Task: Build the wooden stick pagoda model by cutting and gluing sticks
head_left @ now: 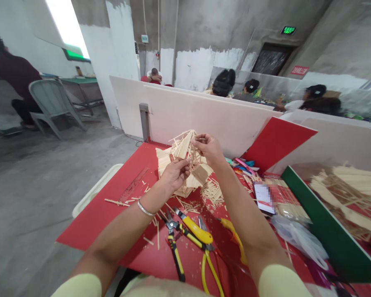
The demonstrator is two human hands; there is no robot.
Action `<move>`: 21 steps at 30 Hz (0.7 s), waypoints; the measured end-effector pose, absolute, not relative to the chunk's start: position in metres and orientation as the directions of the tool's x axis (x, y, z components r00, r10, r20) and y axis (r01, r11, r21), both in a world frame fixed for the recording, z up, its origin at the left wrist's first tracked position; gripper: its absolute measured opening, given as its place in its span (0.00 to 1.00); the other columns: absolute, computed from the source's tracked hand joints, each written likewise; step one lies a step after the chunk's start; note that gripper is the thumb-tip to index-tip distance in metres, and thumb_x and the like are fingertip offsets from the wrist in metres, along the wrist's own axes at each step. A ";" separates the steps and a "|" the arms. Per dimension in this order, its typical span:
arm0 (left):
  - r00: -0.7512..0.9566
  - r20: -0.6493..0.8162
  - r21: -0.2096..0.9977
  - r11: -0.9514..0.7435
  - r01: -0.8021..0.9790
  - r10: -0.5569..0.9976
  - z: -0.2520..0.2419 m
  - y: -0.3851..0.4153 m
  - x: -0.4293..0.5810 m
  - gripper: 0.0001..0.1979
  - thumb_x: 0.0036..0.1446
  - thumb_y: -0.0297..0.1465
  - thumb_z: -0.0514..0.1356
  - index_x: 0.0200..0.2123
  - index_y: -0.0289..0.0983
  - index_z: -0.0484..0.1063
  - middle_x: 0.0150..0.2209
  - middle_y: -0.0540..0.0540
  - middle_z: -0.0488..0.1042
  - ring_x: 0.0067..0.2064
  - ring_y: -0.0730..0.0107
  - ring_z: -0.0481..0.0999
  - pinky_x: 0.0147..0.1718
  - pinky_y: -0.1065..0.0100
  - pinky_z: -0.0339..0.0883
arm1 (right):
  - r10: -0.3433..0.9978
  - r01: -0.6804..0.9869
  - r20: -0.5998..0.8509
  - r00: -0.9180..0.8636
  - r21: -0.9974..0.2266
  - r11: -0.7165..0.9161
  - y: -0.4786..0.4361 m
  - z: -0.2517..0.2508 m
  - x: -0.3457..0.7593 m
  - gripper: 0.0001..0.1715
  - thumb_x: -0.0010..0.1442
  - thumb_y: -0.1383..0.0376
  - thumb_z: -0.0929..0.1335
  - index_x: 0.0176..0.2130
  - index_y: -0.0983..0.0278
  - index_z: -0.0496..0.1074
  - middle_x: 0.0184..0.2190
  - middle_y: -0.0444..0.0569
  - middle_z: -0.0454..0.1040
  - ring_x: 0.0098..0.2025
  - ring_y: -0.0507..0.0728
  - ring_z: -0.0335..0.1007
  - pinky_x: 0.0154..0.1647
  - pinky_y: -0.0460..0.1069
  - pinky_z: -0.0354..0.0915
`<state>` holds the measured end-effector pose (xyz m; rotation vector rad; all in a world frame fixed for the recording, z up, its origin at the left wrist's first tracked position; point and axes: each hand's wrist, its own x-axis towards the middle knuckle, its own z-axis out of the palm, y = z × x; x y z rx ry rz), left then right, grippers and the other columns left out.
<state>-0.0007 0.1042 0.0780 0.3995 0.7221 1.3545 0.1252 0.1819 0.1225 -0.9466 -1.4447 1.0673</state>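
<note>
A model built of thin wooden sticks (pixel 183 149), with a slatted, pointed top, stands near the back of the red table. Low on its front, my left hand (pixel 177 176) has its thumb and fingers pinched together against the sticks. My right hand (pixel 209 149) is curled at the model's upper right side, thumb and forefinger closed on the sticks there. Whether either pinch also holds a loose stick is too small to tell. Loose stick pieces (pixel 212 193) lie just below the model.
Yellow-and-black cutters (pixel 175 243), a yellow-handled knife (pixel 194 227), yellow-handled pliers (pixel 208 268) and a yellow glue gun (pixel 235 237) lie in front. White boards (pixel 198 105) edge the back. A green board (pixel 334 231), plastic bag (pixel 299 237) and stick packs (pixel 289 198) are rightward.
</note>
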 end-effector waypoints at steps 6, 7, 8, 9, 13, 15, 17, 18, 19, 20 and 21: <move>0.161 -0.178 0.657 0.239 -0.715 0.971 0.077 0.059 -0.004 0.12 0.44 0.23 0.71 0.29 0.32 0.71 0.21 0.53 0.69 0.20 0.84 0.67 0.19 0.82 0.62 | 0.926 0.100 0.366 -0.094 -0.922 0.375 0.141 0.121 0.137 0.26 0.45 0.54 0.76 0.41 0.64 0.74 0.34 0.46 0.75 0.31 0.48 0.66 0.32 0.46 0.64; 0.186 -0.170 0.664 0.252 -0.704 0.968 0.075 0.050 -0.005 0.13 0.43 0.24 0.72 0.29 0.32 0.71 0.22 0.53 0.70 0.20 0.84 0.67 0.19 0.81 0.62 | 0.923 0.107 0.371 -0.102 -0.918 0.381 0.132 0.121 0.139 0.24 0.46 0.54 0.76 0.40 0.64 0.75 0.33 0.46 0.76 0.31 0.49 0.66 0.33 0.46 0.64; 0.204 -0.171 0.673 0.265 -0.691 0.964 0.073 0.041 -0.005 0.14 0.42 0.25 0.73 0.30 0.32 0.71 0.22 0.53 0.70 0.20 0.83 0.67 0.19 0.81 0.61 | 0.921 0.110 0.372 -0.114 -0.917 0.384 0.124 0.120 0.140 0.22 0.46 0.54 0.76 0.39 0.64 0.76 0.32 0.45 0.76 0.32 0.49 0.67 0.34 0.47 0.65; 0.216 -0.178 0.685 0.278 -0.673 0.960 0.070 0.033 -0.005 0.14 0.41 0.26 0.73 0.30 0.33 0.72 0.22 0.53 0.71 0.20 0.83 0.67 0.19 0.80 0.61 | 0.921 0.108 0.368 -0.126 -0.918 0.382 0.115 0.118 0.141 0.20 0.47 0.54 0.75 0.38 0.64 0.77 0.31 0.45 0.76 0.32 0.50 0.67 0.35 0.47 0.65; 0.228 -0.162 0.783 0.265 -0.562 0.960 0.049 0.009 -0.008 0.14 0.43 0.31 0.74 0.31 0.33 0.74 0.24 0.50 0.74 0.24 0.77 0.72 0.23 0.75 0.66 | 0.931 0.073 0.329 -0.158 -0.936 0.343 0.075 0.105 0.143 0.15 0.49 0.55 0.75 0.32 0.63 0.79 0.29 0.44 0.77 0.32 0.51 0.69 0.36 0.48 0.65; 0.202 -0.099 0.822 0.194 -0.535 0.974 0.037 0.001 -0.010 0.13 0.45 0.33 0.73 0.32 0.33 0.76 0.26 0.49 0.75 0.27 0.75 0.74 0.28 0.73 0.69 | 0.943 0.067 0.289 -0.166 -0.951 0.303 0.054 0.095 0.141 0.14 0.48 0.55 0.75 0.31 0.62 0.79 0.29 0.44 0.77 0.31 0.51 0.69 0.35 0.48 0.66; 0.163 -0.040 0.830 0.123 -0.544 0.986 0.026 -0.005 -0.012 0.13 0.47 0.34 0.72 0.33 0.33 0.77 0.28 0.49 0.76 0.29 0.74 0.75 0.32 0.72 0.69 | 0.955 0.071 0.242 -0.173 -0.964 0.257 0.035 0.081 0.137 0.13 0.49 0.56 0.75 0.31 0.63 0.79 0.27 0.44 0.77 0.30 0.51 0.69 0.34 0.48 0.66; 0.155 -0.025 0.825 0.108 -0.555 0.988 0.020 -0.009 -0.012 0.13 0.48 0.35 0.71 0.34 0.34 0.77 0.28 0.49 0.76 0.29 0.74 0.75 0.33 0.71 0.70 | 0.958 0.073 0.226 -0.174 -0.968 0.241 0.026 0.073 0.134 0.13 0.49 0.56 0.75 0.31 0.63 0.79 0.27 0.44 0.77 0.29 0.51 0.69 0.33 0.48 0.66; 0.154 -0.021 0.816 0.106 -0.568 0.988 0.015 -0.012 -0.012 0.14 0.48 0.36 0.71 0.35 0.34 0.77 0.28 0.49 0.76 0.29 0.73 0.75 0.32 0.70 0.70 | 0.961 0.075 0.218 -0.171 -0.970 0.233 0.019 0.064 0.132 0.12 0.50 0.57 0.75 0.31 0.63 0.79 0.27 0.44 0.76 0.29 0.52 0.69 0.33 0.48 0.66; 0.156 -0.026 0.808 0.113 -0.578 0.987 0.011 -0.016 -0.012 0.15 0.49 0.36 0.71 0.37 0.34 0.77 0.28 0.48 0.76 0.28 0.73 0.75 0.31 0.70 0.70 | 0.962 0.079 0.218 -0.164 -0.969 0.233 0.013 0.054 0.129 0.12 0.51 0.57 0.74 0.31 0.63 0.79 0.27 0.44 0.76 0.29 0.52 0.70 0.33 0.48 0.66; 0.158 -0.041 0.800 0.127 -0.587 0.987 0.006 -0.020 -0.012 0.15 0.48 0.36 0.71 0.38 0.34 0.76 0.28 0.49 0.76 0.26 0.74 0.74 0.28 0.71 0.70 | 0.962 0.090 0.224 -0.155 -0.967 0.239 0.008 0.043 0.128 0.11 0.52 0.57 0.74 0.32 0.63 0.80 0.27 0.45 0.76 0.31 0.52 0.70 0.34 0.48 0.66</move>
